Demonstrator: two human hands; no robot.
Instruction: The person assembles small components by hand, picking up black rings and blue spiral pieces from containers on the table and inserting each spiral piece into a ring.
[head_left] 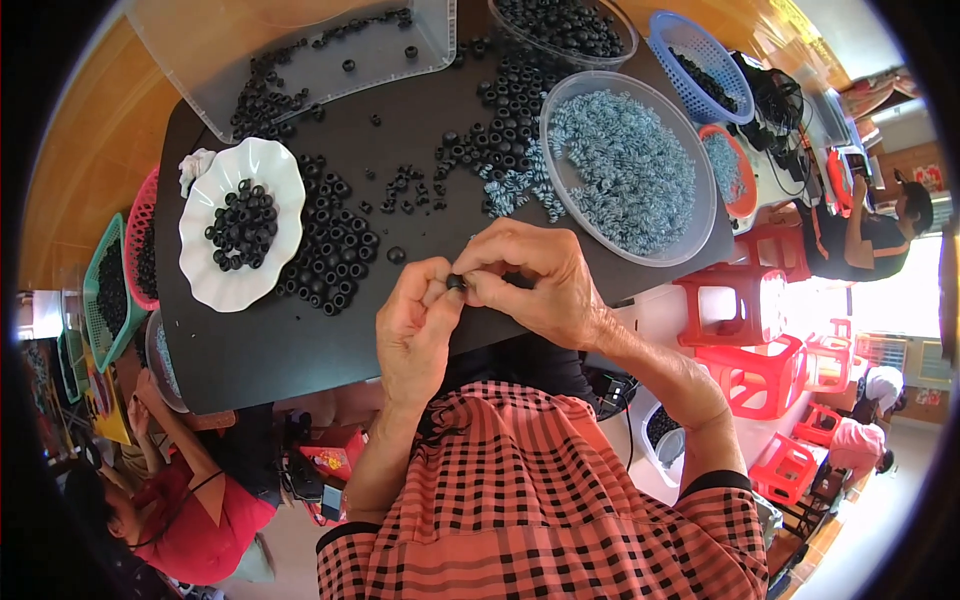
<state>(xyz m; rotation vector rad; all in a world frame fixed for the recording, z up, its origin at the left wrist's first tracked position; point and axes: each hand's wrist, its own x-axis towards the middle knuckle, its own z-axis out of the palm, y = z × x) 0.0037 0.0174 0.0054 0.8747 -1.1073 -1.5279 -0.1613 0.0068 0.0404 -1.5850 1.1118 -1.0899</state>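
Note:
Both my hands meet over the near edge of the dark table, fingertips pinching one small black round part [457, 282]. My left hand [412, 325] grips it from the left, and my right hand [540, 280] has thumb and forefinger on its right side. Whether another tiny piece sits between the fingers is hidden. Left of them spreads a pile of black hollow ball-shaped parts [335, 255], with a single black ball [396, 255] apart from it. Beyond lie small black plug-like pieces [405, 188]. A round clear tub [706, 215] holds many tiny bluish springs [630, 170], some spilled beside it.
A white scalloped plate [200, 270] with black parts stands at left. Farther back are a clear bin [215, 50] and a clear bowl [625, 50] of black balls. A blue basket [690, 60] stands at right, near red stools [745, 305]. A person in red [205, 530] sits at left.

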